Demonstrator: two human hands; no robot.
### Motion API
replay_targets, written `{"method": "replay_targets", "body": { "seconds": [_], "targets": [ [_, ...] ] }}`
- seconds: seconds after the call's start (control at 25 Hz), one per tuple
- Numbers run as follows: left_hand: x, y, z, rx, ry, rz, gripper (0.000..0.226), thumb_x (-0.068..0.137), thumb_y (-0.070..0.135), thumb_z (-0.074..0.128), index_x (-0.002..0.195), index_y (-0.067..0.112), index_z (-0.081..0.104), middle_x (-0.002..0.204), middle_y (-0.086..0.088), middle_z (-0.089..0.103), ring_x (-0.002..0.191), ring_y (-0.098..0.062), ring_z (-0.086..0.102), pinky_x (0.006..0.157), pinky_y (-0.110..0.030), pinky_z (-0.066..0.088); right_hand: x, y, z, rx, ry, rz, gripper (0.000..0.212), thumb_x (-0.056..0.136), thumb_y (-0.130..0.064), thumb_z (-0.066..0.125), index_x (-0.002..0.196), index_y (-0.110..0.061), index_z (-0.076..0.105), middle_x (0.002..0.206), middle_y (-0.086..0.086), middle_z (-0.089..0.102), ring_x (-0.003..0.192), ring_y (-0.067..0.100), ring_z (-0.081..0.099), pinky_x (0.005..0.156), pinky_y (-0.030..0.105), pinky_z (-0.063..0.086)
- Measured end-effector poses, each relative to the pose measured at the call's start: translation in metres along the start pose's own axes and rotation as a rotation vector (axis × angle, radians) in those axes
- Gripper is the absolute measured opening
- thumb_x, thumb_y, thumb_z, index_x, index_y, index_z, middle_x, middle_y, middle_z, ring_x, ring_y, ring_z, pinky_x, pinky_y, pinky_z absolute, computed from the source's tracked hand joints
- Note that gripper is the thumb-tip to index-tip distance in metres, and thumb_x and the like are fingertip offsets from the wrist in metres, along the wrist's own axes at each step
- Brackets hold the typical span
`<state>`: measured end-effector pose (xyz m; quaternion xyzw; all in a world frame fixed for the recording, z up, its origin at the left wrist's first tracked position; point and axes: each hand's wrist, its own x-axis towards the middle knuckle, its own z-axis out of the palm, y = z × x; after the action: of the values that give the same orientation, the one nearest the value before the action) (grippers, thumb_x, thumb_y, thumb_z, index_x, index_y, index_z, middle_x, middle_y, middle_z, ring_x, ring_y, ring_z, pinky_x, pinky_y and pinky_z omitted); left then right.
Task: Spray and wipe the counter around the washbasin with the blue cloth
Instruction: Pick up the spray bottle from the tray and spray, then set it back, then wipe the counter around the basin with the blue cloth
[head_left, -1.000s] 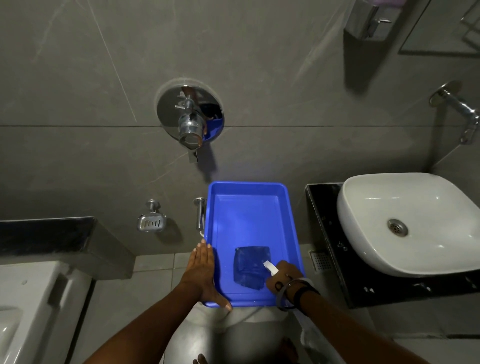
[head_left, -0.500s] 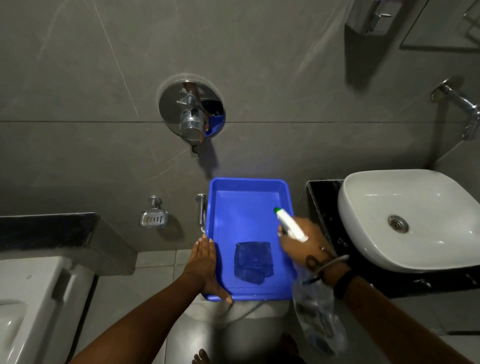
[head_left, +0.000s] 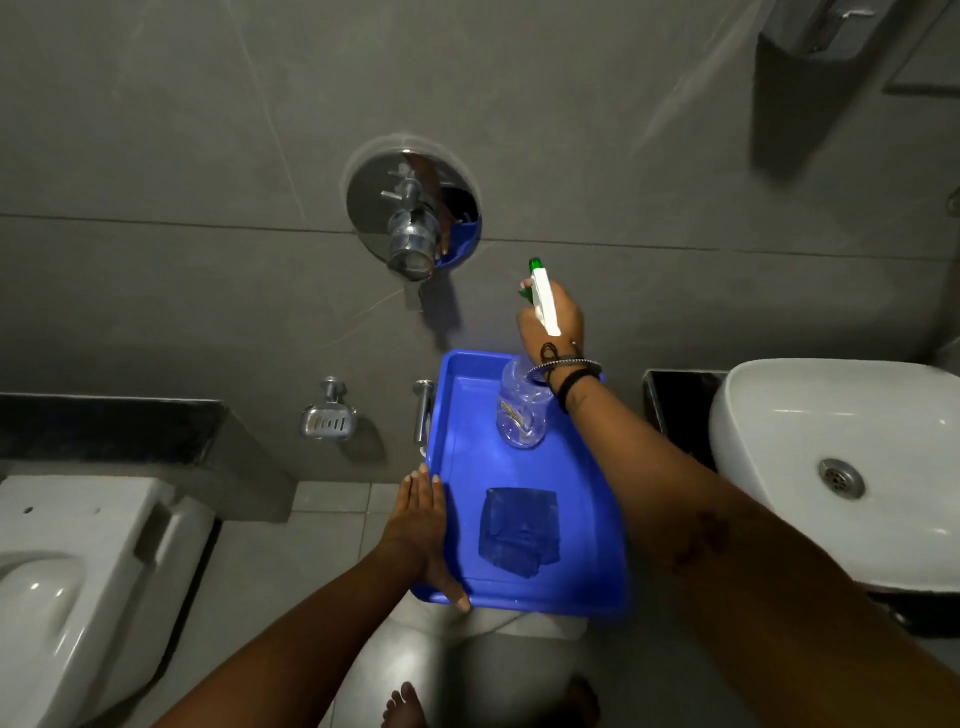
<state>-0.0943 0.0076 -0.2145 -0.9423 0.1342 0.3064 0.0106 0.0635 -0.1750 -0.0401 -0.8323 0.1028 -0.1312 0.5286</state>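
Observation:
My right hand (head_left: 553, 322) grips the neck of a clear spray bottle (head_left: 522, 410) with a white and green nozzle, raised above the far end of a blue tray (head_left: 467, 457). My left hand (head_left: 421, 525) holds the tray by its left rim, thumb over the near corner. A folded blue cloth (head_left: 519, 530) lies flat in the near half of the tray. The white washbasin (head_left: 841, 467) sits at the right on a black counter (head_left: 675, 405), of which only a strip left of the basin shows.
A chrome wall mixer (head_left: 413, 228) juts from the grey tiled wall above the tray. A soap dish (head_left: 328, 418) hangs at the left. A white toilet (head_left: 67, 571) fills the lower left. My bare foot (head_left: 402, 706) stands on the floor.
My right hand lifted the spray bottle out of the tray, swung it right, then raised it up and away over the tray's far end. My left hand kept holding the tray.

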Motion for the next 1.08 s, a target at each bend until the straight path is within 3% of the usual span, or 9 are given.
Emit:
{"method": "replay_targets", "body": {
  "seconds": [0.2,0.32,0.4,0.48,0.6,0.72,0.84,0.92,1.08],
  "targets": [
    [0.002,0.006,-0.007,0.069,-0.06,-0.018,0.173,0.04,0.09,0.072,0.151,-0.006,-0.02,0.159,-0.033,-0.023,0.148,-0.046,-0.025,0.122,-0.053,-0.015,0.006,0.028,0.02,0.033,0.012,0.047,0.027,0.079,0.001,0.05,0.101,-0.005,0.063,0.088,0.019,0.065,0.069,0.019,0.052,0.06,0.032,0.047],
    [0.0,0.013,-0.017,0.057,-0.01,-0.005,0.164,0.047,0.092,0.067,0.153,-0.002,-0.017,0.159,-0.031,-0.024,0.149,-0.045,-0.024,0.123,-0.055,-0.013,-0.003,0.042,0.004,0.066,-0.074,0.096,0.048,0.078,-0.014,0.068,0.123,-0.007,0.053,0.118,0.017,0.059,0.094,0.019,0.055,0.078,0.029,0.051],
    [0.001,0.024,-0.018,-0.112,0.235,0.053,0.137,0.065,0.087,0.059,0.158,0.005,0.0,0.165,-0.023,-0.012,0.154,-0.039,-0.013,0.124,-0.053,-0.007,-0.033,0.076,-0.009,-0.069,-0.137,0.124,0.076,0.073,-0.029,0.078,0.137,-0.008,0.041,0.137,0.015,0.044,0.12,0.023,0.046,0.098,0.035,0.043],
    [0.006,0.04,-0.016,-0.482,0.375,0.046,0.095,0.085,0.066,0.061,0.152,0.006,0.031,0.162,-0.018,0.026,0.151,-0.034,0.023,0.122,-0.043,0.018,-0.076,0.119,-0.02,-0.298,-0.221,0.262,0.078,0.073,-0.036,0.077,0.134,-0.005,0.042,0.138,0.019,0.041,0.128,0.031,0.042,0.104,0.039,0.039],
    [0.021,0.066,-0.015,-0.984,0.164,-0.207,0.039,0.092,0.041,0.068,0.112,0.008,0.057,0.123,-0.019,0.063,0.12,-0.033,0.059,0.096,-0.035,0.045,-0.135,0.168,-0.029,-0.446,-0.39,0.642,0.059,0.074,-0.038,0.077,0.113,-0.001,0.053,0.118,0.023,0.056,0.109,0.033,0.056,0.092,0.039,0.047],
    [0.038,0.078,-0.013,-1.297,0.014,-0.439,0.033,0.087,0.03,0.076,0.094,0.002,0.062,0.098,-0.017,0.067,0.087,-0.028,0.065,0.077,-0.036,0.052,-0.156,0.18,-0.022,-0.361,-0.375,0.776,0.032,0.077,-0.022,0.076,0.086,0.001,0.057,0.089,0.015,0.061,0.089,0.026,0.058,0.07,0.035,0.047],
    [0.041,0.074,-0.014,-1.545,-0.116,-0.5,0.037,0.082,0.024,0.083,0.102,-0.002,0.066,0.094,-0.018,0.074,0.073,-0.028,0.069,0.056,-0.028,0.056,-0.152,0.17,-0.023,-0.309,-0.602,0.811,0.039,0.093,-0.011,0.054,0.06,-0.023,0.036,0.075,-0.011,0.035,0.1,0.015,0.033,0.1,0.042,0.04],
    [0.035,0.076,-0.019,-1.625,-0.177,-0.435,0.042,0.083,0.02,0.081,0.112,-0.006,0.066,0.103,-0.022,0.075,0.082,-0.033,0.073,0.062,-0.034,0.06,-0.15,0.171,-0.035,-0.245,-0.621,0.842,0.042,0.092,-0.017,0.057,0.059,-0.022,0.031,0.075,-0.008,0.035,0.098,0.014,0.032,0.093,0.035,0.037],
    [0.023,0.08,-0.025,-1.793,-0.341,-0.22,0.036,0.089,0.017,0.068,0.119,-0.003,0.067,0.115,-0.026,0.072,0.109,-0.041,0.068,0.099,-0.049,0.053,-0.156,0.169,-0.063,0.044,-0.444,0.922,0.02,0.078,-0.009,0.074,0.091,0.002,0.063,0.082,0.016,0.057,0.063,0.023,0.051,0.065,0.035,0.044]
  ]
}}
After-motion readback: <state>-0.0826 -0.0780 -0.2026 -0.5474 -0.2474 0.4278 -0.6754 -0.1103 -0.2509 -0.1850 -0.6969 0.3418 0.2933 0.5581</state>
